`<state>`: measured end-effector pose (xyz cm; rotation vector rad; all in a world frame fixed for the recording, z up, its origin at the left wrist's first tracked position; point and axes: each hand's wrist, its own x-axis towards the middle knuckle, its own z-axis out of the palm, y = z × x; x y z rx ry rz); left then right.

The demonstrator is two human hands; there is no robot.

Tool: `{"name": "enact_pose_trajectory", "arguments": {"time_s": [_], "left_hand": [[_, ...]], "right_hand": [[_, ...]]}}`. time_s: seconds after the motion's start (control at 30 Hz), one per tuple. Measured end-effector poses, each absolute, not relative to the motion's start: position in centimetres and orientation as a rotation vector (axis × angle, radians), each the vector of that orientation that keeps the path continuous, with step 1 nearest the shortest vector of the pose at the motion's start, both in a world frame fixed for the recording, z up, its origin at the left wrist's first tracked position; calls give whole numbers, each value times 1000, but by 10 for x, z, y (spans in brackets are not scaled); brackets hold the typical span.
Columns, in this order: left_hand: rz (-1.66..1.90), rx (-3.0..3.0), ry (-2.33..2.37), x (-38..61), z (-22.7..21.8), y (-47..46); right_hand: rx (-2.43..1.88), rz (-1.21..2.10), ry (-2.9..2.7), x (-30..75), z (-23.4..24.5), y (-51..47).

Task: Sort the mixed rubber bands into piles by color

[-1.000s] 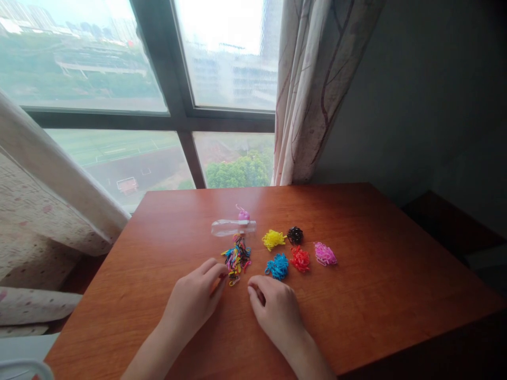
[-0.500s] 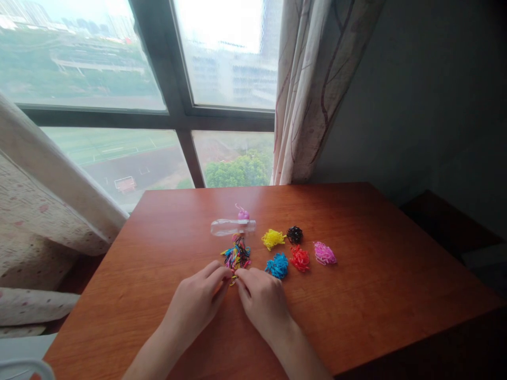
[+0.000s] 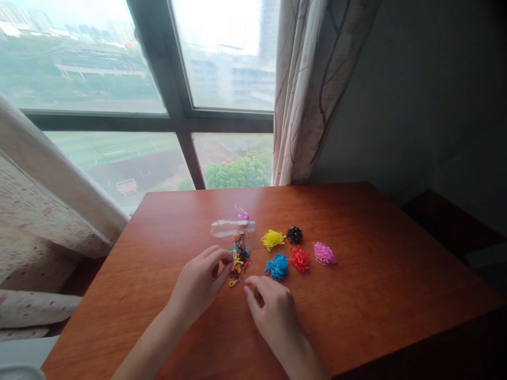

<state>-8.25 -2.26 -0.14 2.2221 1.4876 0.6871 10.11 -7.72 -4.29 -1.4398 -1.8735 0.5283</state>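
Observation:
A mixed pile of small multicoloured rubber bands (image 3: 240,254) lies on the table in front of me. My left hand (image 3: 203,277) is at the pile's left edge, thumb and fingertips brought together; what they pinch, if anything, is too small to make out. To the near right of the pile is my right hand (image 3: 274,305), its fingers curled and the thumb close to the index tip. Anything between those tips is also too small to tell. Just beyond the right hand sits a heap of blue rubber bands (image 3: 277,266).
Sorted heaps lie on the right: yellow bands (image 3: 273,239), black bands (image 3: 294,235), red bands (image 3: 300,259) and pink bands (image 3: 325,253). Behind the mixed pile, a clear plastic bottle (image 3: 227,228) lies on its side by a pink round cap (image 3: 243,215). The wooden table (image 3: 356,311) meets a window.
My hands have moved apart. The left has risen slightly along the mixed pile's left side, and the right has drawn back to the right and nearer me.

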Motion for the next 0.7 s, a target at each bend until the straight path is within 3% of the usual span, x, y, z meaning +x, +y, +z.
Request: {"name": "enact_pose_trajectory", "arguments": {"time_s": [0.7], "left_hand": [[365,2516,1407,-7,2,45]], "right_hand": [[-1488,491,-1939,111,-51,-96]]}}
